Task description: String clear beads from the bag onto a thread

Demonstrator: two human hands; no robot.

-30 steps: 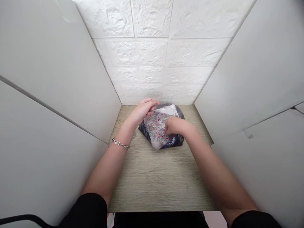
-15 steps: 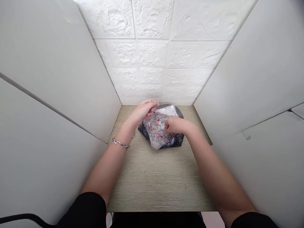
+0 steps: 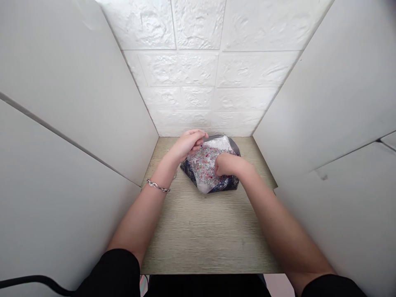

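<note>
Many tiny pink, red and pale green beads (image 3: 204, 164) lie spread on a cut-open bag (image 3: 221, 142) with a silvery inside and a dark blue patterned outside. Over the bag's upper left edge, my left hand (image 3: 191, 144) has its thumb and index finger pressed together; anything between them is too small to make out. My right hand (image 3: 228, 164) is curled low over the beads on the right side, its fingertips hidden from view. Whether it pinches a bead cannot be seen.
The bag rests on a wooden tabletop (image 3: 204, 231) against a white brick-textured wall (image 3: 198, 70). Pale panels rise close on the left (image 3: 77, 82) and right (image 3: 328, 90). A black cable (image 3: 34, 280) shows at the lower left.
Both hands keep nearly the same places and finger poses. The whole view has shifted very slightly.
</note>
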